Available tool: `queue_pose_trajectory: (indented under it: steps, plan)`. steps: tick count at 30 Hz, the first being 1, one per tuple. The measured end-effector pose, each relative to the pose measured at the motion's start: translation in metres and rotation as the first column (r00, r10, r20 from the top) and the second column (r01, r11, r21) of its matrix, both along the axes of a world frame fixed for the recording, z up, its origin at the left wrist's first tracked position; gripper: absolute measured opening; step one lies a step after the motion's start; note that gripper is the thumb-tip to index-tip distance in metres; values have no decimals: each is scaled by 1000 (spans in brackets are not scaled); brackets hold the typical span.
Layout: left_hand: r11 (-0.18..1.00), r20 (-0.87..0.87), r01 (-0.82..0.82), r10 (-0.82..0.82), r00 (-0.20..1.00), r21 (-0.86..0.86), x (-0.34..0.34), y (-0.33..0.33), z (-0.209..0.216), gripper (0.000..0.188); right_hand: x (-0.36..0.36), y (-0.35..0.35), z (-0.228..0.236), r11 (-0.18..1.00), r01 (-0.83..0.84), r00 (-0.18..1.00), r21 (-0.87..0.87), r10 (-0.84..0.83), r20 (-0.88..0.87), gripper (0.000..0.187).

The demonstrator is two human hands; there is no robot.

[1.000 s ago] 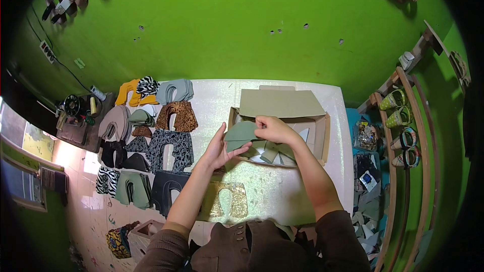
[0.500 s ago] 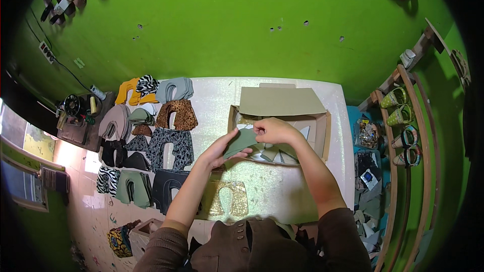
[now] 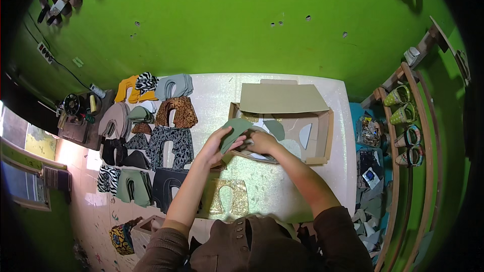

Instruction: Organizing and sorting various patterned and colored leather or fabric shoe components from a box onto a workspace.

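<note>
Table (image 3: 282,191): white, sparkly; cut shoe pieces (image 3: 151,141) on left.
Wall (image 3: 227,25): bright green, far side.
Hands: left hand (image 3: 218,143) & right hand (image 3: 261,142) both pinch grey-green piece (image 3: 233,130), at near-left edge of cardboard box (image 3: 322,138).

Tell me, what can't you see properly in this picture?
- Head view: the grey-green piece is partly covered by the left hand and right hand.
- The cardboard box inside is half hidden by its flap.
- Shelf shoes are too small and bent.
</note>
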State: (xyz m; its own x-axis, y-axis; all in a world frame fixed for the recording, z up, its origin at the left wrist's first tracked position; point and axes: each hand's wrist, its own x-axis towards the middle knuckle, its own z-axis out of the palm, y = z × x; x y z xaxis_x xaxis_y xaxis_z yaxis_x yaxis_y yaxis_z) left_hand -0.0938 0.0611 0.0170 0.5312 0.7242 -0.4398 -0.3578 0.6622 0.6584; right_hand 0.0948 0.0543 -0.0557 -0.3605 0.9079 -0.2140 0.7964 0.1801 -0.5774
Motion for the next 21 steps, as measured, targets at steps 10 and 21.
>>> queue_pose_trajectory:
  steps: [10,21]
  plan:
    - [1000,-24,-22,21,999,-18,-2,-3,-6,38,20,4,16,989,35,999,-143,-38,-16,36]
    - [993,59,-88,93,994,-75,32,-19,-11,44,25,-43,76,818,529,827,226,-437,-354,23]
